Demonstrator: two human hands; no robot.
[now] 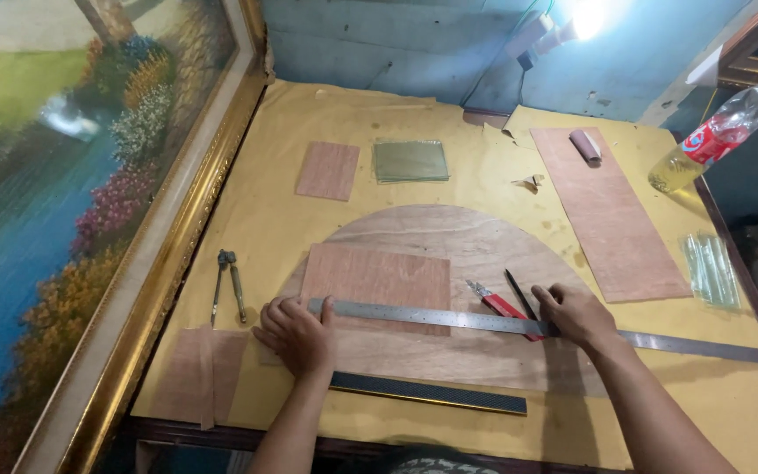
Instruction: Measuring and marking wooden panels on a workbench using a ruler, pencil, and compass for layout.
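Note:
A long metal ruler (449,319) lies across a rectangular plywood piece (375,276), which rests on a large half-round board (475,241). My left hand (296,333) presses flat on the ruler's left end and the plywood's lower left corner. My right hand (576,314) presses down on the ruler further right, fingers spread. A red-handled cutter (502,307) and a black pencil (519,294) lie just left of my right hand, partly under the ruler.
A dark strip (427,392) lies near the front edge. Pliers (228,283) lie to the left, beside a framed landscape painting (72,193). Glass panes (411,161), small plywood pieces (328,170), a long plywood panel (611,211), a plastic bottle (719,133) and glass strips (711,268) lie around.

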